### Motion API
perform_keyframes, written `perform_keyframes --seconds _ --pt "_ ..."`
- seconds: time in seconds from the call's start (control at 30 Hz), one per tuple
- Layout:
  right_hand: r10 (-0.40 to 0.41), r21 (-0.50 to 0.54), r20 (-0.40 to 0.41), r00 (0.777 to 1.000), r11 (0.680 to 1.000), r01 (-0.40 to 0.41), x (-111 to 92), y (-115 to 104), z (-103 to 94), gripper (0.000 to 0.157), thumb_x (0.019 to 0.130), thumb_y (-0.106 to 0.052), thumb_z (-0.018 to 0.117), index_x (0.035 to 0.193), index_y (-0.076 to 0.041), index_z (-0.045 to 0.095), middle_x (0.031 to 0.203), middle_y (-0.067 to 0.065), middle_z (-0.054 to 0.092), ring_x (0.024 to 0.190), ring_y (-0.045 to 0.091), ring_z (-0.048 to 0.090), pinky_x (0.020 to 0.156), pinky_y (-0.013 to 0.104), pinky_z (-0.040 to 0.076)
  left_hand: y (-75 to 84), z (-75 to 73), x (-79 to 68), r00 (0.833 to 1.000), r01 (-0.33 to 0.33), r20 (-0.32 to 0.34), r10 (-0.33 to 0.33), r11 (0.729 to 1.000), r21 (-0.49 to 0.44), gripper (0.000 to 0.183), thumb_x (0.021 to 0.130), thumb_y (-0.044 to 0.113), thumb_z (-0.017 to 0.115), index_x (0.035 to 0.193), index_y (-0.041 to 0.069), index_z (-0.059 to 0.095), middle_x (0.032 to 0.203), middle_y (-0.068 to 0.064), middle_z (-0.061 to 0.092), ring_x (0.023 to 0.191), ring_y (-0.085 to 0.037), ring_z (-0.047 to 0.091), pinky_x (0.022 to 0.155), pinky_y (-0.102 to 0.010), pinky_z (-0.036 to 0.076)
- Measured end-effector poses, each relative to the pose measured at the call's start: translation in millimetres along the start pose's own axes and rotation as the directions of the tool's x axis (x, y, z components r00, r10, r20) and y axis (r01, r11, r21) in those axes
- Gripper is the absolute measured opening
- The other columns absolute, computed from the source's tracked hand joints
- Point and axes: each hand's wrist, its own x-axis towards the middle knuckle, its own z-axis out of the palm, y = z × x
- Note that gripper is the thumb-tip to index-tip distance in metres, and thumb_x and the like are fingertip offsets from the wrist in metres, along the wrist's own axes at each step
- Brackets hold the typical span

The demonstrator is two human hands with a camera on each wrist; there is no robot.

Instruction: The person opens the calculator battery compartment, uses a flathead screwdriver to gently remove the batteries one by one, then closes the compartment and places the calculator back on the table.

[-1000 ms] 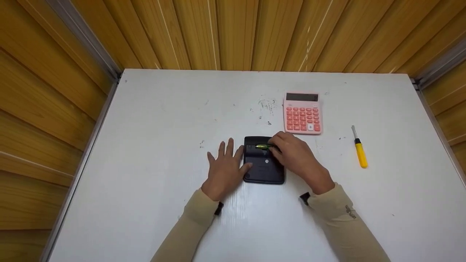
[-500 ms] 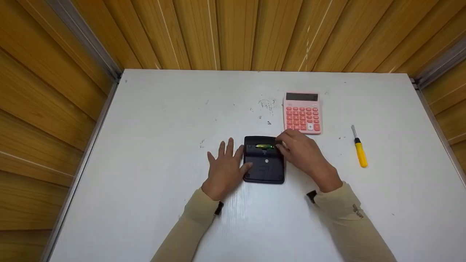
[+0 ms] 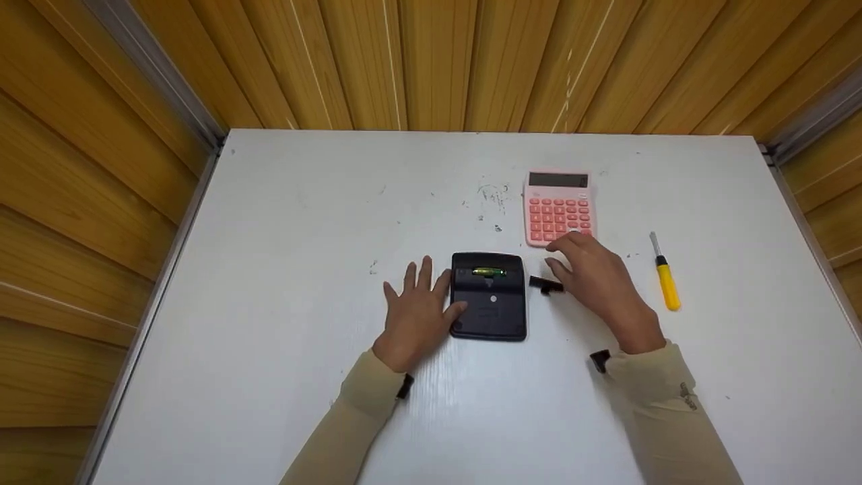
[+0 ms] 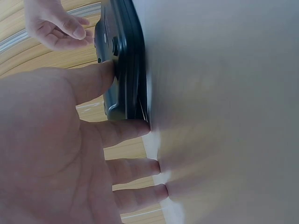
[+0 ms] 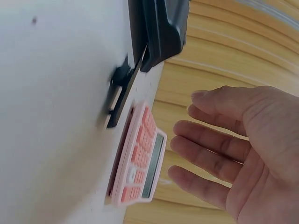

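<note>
A black calculator [image 3: 488, 320] lies face down, its battery slot uncovered and a green battery [image 3: 489, 272] seated inside. My left hand [image 3: 416, 315] is spread flat beside it, the thumb resting on the calculator's left edge and the index finger against its side. The left wrist view shows that thumb [image 4: 93, 81] pressing near a rubber foot. Just right of the calculator, a small black battery cover [image 3: 544, 284] lies on the table. My right hand [image 3: 599, 283] hovers past the cover, fingers loosely bent and holding nothing; in the right wrist view the cover [image 5: 122, 91] sits apart from the fingers.
A pink calculator [image 3: 559, 209] lies face up behind my right hand. Farther right is a screwdriver [image 3: 665, 276] with a yellow handle. The white table [image 3: 303, 202] meets wood-slat walls [image 3: 438, 64] at the back and sides.
My right hand has moved right from the battery slot, leaving the black cover on the table beside the calculator. The battery is now fully visible. My left hand has stayed put.
</note>
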Motion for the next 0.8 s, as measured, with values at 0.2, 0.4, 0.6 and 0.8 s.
perform_keyframes --seconds 0.2,0.4,0.6,0.8 --pt "0.049 0.008 -0.021 0.999 0.999 -0.049 -6 15 -10.0 0.026 0.101 -0.009 0.073 0.125 0.002 0.070 0.126 0.022 0.066 0.121 0.044 0.061 0.100 0.060 0.051 0.4 1.0 0.1 1.000 -0.008 -0.021 0.008 1.000 0.005 0.068 0.108 0.056 0.052 0.159 0.012 0.051 0.167 -0.024 0.034 0.154 -0.046 0.031 0.109 -0.079 0.031" --pt "0.128 0.048 -0.060 0.990 0.991 -0.125 -11 31 -19.4 0.027 0.102 -0.008 0.072 0.126 0.004 0.069 0.133 0.026 0.063 0.125 0.049 0.059 0.102 0.064 0.048 0.6 2.0 0.3 0.999 -0.011 -0.040 0.011 1.000 0.004 0.068 0.108 0.056 0.054 0.157 0.010 0.053 0.166 -0.026 0.036 0.153 -0.047 0.032 0.107 -0.080 0.032" --pt "0.157 0.061 -0.131 0.979 0.987 -0.150 -18 46 -26.8 0.027 0.100 -0.004 0.072 0.125 0.006 0.069 0.129 0.028 0.065 0.120 0.051 0.061 0.096 0.066 0.049 0.2 0.9 -0.1 1.000 -0.002 -0.024 0.002 1.000 -0.018 0.068 0.108 0.056 0.054 0.158 0.011 0.052 0.167 -0.025 0.034 0.154 -0.047 0.030 0.109 -0.080 0.030" --pt "0.205 0.058 -0.131 0.970 0.978 -0.199 -26 64 -34.5 0.028 0.101 -0.006 0.071 0.126 0.008 0.068 0.131 0.030 0.064 0.121 0.052 0.059 0.097 0.067 0.048 0.7 1.2 -0.1 1.000 -0.005 -0.031 0.004 1.000 -0.028 0.068 0.107 0.056 0.055 0.158 0.010 0.053 0.167 -0.025 0.034 0.154 -0.047 0.030 0.109 -0.080 0.029"
